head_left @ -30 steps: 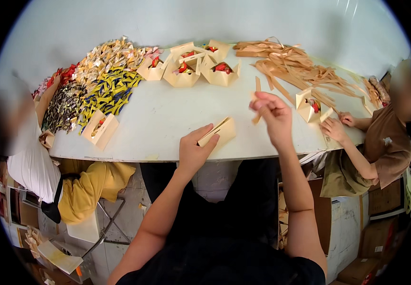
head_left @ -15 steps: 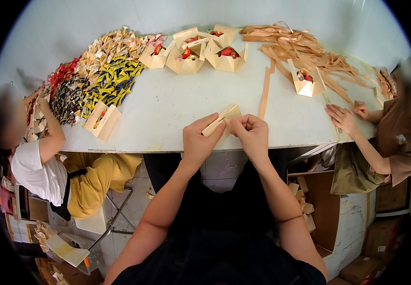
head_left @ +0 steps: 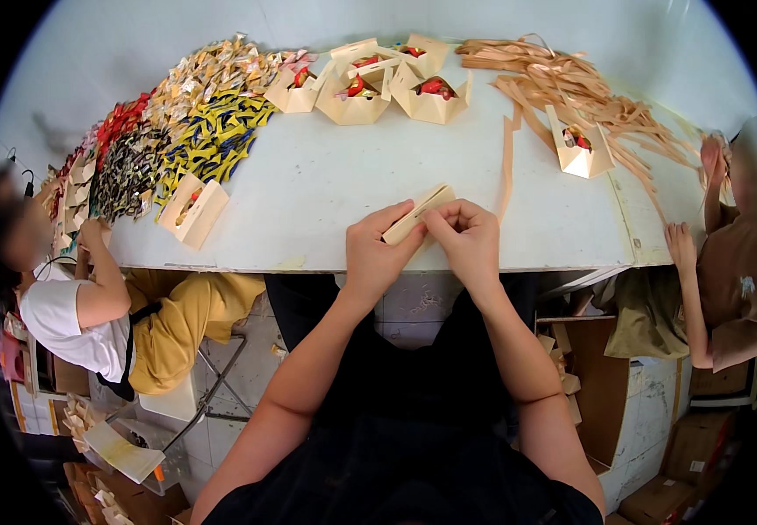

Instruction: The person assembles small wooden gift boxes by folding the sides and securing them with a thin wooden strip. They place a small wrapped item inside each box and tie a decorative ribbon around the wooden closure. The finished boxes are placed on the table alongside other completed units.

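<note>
Just above the table's near edge, a small cream cardboard gift box point(head_left: 431, 199) is between my hands, its top flaps pressed together into a narrow ridge. My left hand point(head_left: 377, 249) grips its left side, with the thumb along the near face. On the other side my right hand point(head_left: 468, 241) has thumb and forefinger pinched at the box's near face. The fingers hide most of the lower part, and what is inside cannot be seen.
Open boxes holding red-wrapped sweets point(head_left: 352, 107) stand at the back. Wrapped sweets point(head_left: 217, 140) are heaped left, near a partly open box point(head_left: 193, 210). Tan ribbons point(head_left: 562, 83) lie right, beside another open box point(head_left: 581, 153). Co-workers sit at both sides.
My hands stay on the box, the right fingers shifting slightly over its face. The right co-worker's hands have moved apart, one raised and pulling at a ribbon. The left co-worker's arm has come lower.
</note>
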Tool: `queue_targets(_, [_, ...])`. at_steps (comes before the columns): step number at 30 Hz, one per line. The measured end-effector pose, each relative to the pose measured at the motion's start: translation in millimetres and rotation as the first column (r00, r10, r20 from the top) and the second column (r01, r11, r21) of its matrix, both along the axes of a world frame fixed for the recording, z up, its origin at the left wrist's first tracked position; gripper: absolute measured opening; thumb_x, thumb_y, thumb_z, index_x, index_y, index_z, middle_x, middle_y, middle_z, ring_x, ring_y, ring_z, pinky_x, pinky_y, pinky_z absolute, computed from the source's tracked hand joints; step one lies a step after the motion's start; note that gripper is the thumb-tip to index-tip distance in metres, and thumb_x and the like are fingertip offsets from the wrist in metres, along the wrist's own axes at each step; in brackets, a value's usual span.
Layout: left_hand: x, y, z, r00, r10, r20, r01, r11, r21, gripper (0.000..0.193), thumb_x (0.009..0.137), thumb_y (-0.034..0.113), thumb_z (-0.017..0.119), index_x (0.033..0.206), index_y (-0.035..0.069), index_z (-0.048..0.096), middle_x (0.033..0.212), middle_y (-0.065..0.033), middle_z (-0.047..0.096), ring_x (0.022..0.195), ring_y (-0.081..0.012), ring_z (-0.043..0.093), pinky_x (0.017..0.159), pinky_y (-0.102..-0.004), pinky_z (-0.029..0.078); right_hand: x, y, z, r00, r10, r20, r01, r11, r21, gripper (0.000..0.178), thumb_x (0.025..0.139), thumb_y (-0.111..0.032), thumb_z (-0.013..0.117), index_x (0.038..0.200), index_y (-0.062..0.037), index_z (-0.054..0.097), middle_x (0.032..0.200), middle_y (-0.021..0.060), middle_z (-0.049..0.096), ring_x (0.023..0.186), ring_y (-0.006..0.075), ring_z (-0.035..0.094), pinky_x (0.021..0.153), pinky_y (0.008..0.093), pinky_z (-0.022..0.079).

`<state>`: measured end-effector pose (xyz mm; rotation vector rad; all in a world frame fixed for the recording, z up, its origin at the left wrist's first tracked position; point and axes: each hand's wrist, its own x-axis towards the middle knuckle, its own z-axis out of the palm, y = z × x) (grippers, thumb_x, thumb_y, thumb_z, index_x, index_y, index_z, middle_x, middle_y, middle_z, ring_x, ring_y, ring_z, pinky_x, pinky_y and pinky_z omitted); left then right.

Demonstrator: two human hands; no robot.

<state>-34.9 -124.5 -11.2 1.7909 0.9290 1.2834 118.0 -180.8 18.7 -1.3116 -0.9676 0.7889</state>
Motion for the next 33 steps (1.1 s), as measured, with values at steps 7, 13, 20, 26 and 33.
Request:
queue_targets(7, [1.7,-0.8,3.2,1.000,0.013,-0.005,-0.013,1.000,0.015,0.039,0.088,0.014,0.088,0.123,-0.003,0.079,0.118,-0.0208,0.081,0.104,-0.0264,0.080,0.091,-0.0346,0.062,-1.2,6.9,-13.3,1.000,0.025,-0.005,-0.024,1.000,0.020,0.021,0.100,-0.017,0.077,0.094,0.0036,0.076,0.073,0.0003,0.071,0.064,0.0034,0.057,0.059,0.0224,0.043])
queue_targets(13, [0.3,1.3,2.9,0.999,0.026,-0.018,-0.024,0.996,0.089,0.038,0.087,0.013,0.088,0.120,-0.003,0.079,0.115,-0.0205,0.081,0.102,-0.0277,0.080,0.090,-0.0355,0.062,-3.0,7.6,-12.5,0.998,0.049,-0.025,-0.048,0.999,0.024,0.022,0.102,-0.017,0.074,0.096,0.0043,0.076,0.075,0.0001,0.070,0.067,0.0032,0.056,0.062,0.0220,0.043])
queue_targets(20, [0.7,0.4,2.3,1.000,0.017,0.003,-0.017,1.000,0.023,0.039,0.086,0.014,0.088,0.121,-0.004,0.079,0.115,-0.0204,0.081,0.102,-0.0275,0.080,0.090,-0.0351,0.062,2.8,6.5,-18.5,0.987,0.089,-0.132,-0.082,0.995,0.059,0.022,0.103,-0.016,0.073,0.095,0.0040,0.076,0.075,-0.0005,0.070,0.068,0.0035,0.057,0.063,0.0227,0.045])
queue_targets(26, [2.0,-0.3,3.0,1.000,0.023,0.004,-0.023,1.000,0.002,0.040,0.086,0.013,0.087,0.121,-0.004,0.079,0.115,-0.0207,0.081,0.102,-0.0275,0.080,0.090,-0.0353,0.062,-4.2,9.9,-21.9,0.999,0.049,-0.021,-0.048,0.997,0.060,0.023,0.104,-0.016,0.071,0.093,0.0033,0.074,0.075,-0.0006,0.069,0.068,0.0035,0.058,0.063,0.0234,0.045])
queue_targets(33, [0.2,0.9,3.3,0.999,0.030,-0.016,-0.028,0.997,0.074,0.041,0.085,0.015,0.088,0.120,-0.004,0.079,0.115,-0.0197,0.081,0.102,-0.0275,0.080,0.090,-0.0358,0.062,-0.5,4.9,-20.9,0.995,0.075,-0.066,-0.070,0.995,0.076,0.023,0.105,-0.016,0.068,0.092,0.0031,0.072,0.075,-0.0020,0.067,0.068,0.0029,0.054,0.062,0.0231,0.042])
